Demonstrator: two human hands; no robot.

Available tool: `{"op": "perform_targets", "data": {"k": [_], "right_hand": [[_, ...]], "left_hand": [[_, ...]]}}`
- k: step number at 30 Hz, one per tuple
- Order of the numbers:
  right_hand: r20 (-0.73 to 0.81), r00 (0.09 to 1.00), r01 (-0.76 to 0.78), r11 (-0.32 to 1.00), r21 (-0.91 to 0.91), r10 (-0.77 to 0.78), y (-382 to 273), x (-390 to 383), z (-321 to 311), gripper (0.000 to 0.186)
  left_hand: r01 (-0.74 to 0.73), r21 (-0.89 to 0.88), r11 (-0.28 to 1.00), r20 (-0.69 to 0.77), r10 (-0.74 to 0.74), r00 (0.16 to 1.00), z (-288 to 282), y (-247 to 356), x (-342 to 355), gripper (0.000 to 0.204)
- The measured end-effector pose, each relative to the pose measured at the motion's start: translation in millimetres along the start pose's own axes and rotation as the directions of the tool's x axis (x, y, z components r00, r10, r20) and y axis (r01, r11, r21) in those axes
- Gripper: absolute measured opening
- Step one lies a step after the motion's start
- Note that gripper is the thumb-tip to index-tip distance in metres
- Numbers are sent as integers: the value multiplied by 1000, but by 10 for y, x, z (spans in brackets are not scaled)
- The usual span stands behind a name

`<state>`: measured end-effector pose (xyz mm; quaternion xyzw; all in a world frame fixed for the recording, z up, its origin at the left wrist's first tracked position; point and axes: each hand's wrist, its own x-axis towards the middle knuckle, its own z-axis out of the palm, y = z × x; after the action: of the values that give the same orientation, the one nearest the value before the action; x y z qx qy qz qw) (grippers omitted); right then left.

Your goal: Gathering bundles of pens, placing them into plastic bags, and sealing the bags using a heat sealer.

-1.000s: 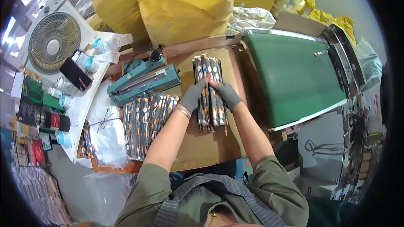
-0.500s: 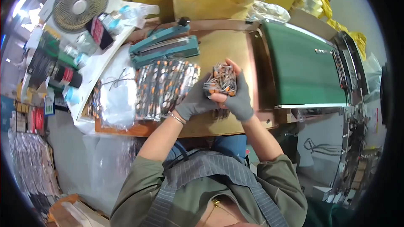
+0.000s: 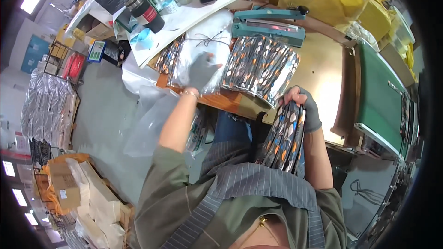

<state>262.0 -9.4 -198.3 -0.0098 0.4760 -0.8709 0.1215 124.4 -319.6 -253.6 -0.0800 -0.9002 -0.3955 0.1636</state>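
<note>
Packing workshop: teal sealer (image 3: 271,31), green belt (image 3: 379,93) (seemingly a conveyor).

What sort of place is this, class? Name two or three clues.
Probably a packing workshop: what looks like a teal bag sealer, a green belt like a conveyor's, and slim patterned packets, many lying side by side and more bundled in the right hand.

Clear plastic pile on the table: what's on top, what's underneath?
Across the clear plastic pile: a thin dark cord; over it, the grey-gloved left hand, contact unclear. An orange-brown wooden edge shows below its near side; the rest underneath is covered.
</note>
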Motion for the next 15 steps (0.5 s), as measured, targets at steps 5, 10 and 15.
{"op": "perform_targets", "data": {"k": [5, 10, 15], "right_hand": [[-70, 997, -33, 995, -95, 26, 46, 137, 341, 27], [-7, 998, -61, 995, -84, 61, 3, 19, -15, 62], [93, 983, 183, 896, -406, -159, 227, 273, 243, 28]], "left_hand": [[33, -43, 999, 313, -18, 949, -277, -711, 384, 31], [71, -672, 737, 55, -45, 997, -139, 593, 196, 23], [-129, -212, 969, 57, 144, 988, 340, 1262, -992, 29]]}}
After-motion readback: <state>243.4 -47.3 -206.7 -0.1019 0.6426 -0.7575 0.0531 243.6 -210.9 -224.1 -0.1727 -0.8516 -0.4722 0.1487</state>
